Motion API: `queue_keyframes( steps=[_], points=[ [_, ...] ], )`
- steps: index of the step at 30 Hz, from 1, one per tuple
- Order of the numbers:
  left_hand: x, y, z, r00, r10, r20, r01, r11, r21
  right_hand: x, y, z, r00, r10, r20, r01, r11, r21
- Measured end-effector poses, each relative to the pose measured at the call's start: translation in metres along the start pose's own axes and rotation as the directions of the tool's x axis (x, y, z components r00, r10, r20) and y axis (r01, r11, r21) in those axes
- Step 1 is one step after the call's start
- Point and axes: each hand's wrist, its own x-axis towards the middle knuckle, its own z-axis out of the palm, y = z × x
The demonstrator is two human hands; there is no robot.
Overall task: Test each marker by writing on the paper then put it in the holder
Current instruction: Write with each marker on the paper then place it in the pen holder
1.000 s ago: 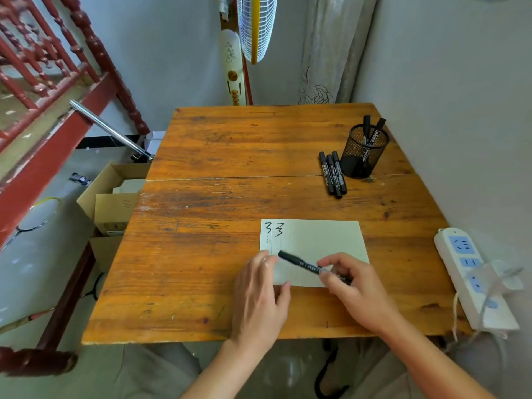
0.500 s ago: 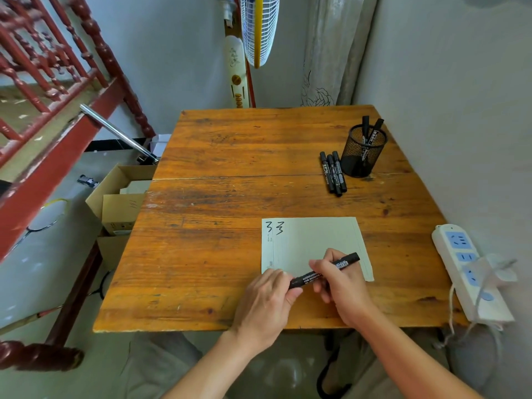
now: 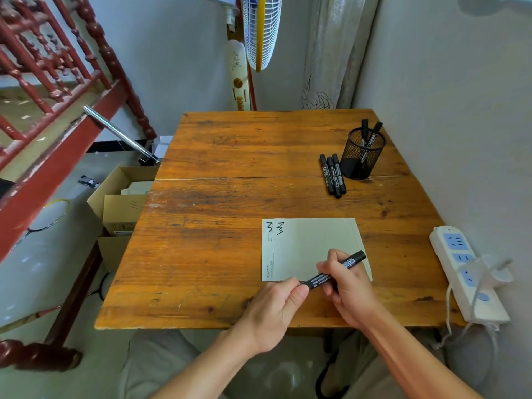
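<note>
Item: one black marker (image 3: 318,280), held in both our hands over the near edge of the paper (image 3: 311,243), long axis running near-left to far-right. Our left hand (image 3: 273,309) pinches its near-left end; our right hand (image 3: 348,289) grips the barrel, so uncapping looks to be the step in hand. The paper carries two written marks at its far-left corner, and bare sheet lies just beyond our fingers. The mesh holder (image 3: 361,159), with two markers (image 3: 370,131) in it, stands well apart, far-right, nearer our right hand. Three loose markers (image 3: 333,175) lie just left of it. A power strip (image 3: 463,269) sits at the table's (image 3: 230,197) right edge. Nothing stands in the way.
</note>
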Motion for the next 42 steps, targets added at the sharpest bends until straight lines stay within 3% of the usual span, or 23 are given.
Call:
queue_keyframes(
  steps=[2, 4, 6, 8, 10, 17, 22, 27, 42],
  points=[
    [-0.003, 0.005, -0.004, 0.994, -0.07, 0.081, 0.084, 0.979, -0.184, 0.0, -0.003, 0.001, 1.0, -0.014, 0.014, 0.014, 1.0, 0.007],
    [-0.004, 0.006, -0.008, 0.97, -0.122, 0.213, 0.204, 0.882, -0.425, -0.001, -0.005, 0.004, 0.999, -0.026, 0.027, 0.026, 1.0, 0.006],
    [-0.005, 0.008, -0.011, 0.961, -0.156, 0.228, 0.249, 0.847, -0.47, -0.003, -0.007, 0.007, 0.999, -0.032, 0.016, 0.032, 0.999, 0.011],
    [-0.009, 0.002, -0.011, 0.986, -0.166, 0.035, 0.169, 0.973, -0.154, -0.002, -0.013, 0.005, 0.997, -0.05, -0.058, 0.051, 0.999, 0.011],
    [-0.016, -0.009, -0.016, 0.988, -0.042, -0.147, 0.078, 0.966, 0.248, 0.001, -0.019, -0.004, 0.987, -0.08, -0.14, 0.082, 0.997, 0.006],
    [-0.007, -0.045, -0.022, 0.953, 0.144, -0.267, 0.038, 0.817, 0.576, 0.016, -0.032, -0.013, 0.973, -0.153, -0.176, 0.126, 0.98, -0.156],
    [-0.002, -0.055, -0.014, 0.966, 0.11, -0.233, 0.074, 0.748, 0.66, 0.048, -0.029, 0.0, 0.946, -0.272, -0.177, 0.203, 0.922, -0.331],
    [-0.004, -0.049, -0.004, 0.974, 0.129, -0.186, 0.047, 0.69, 0.722, 0.079, -0.015, 0.016, 0.94, -0.27, -0.209, 0.182, 0.913, -0.364],
    [-0.004, -0.05, -0.004, 0.961, 0.18, -0.212, 0.017, 0.721, 0.692, 0.087, 0.008, 0.023, 0.89, -0.332, -0.311, 0.162, 0.869, -0.467]
  ],
)
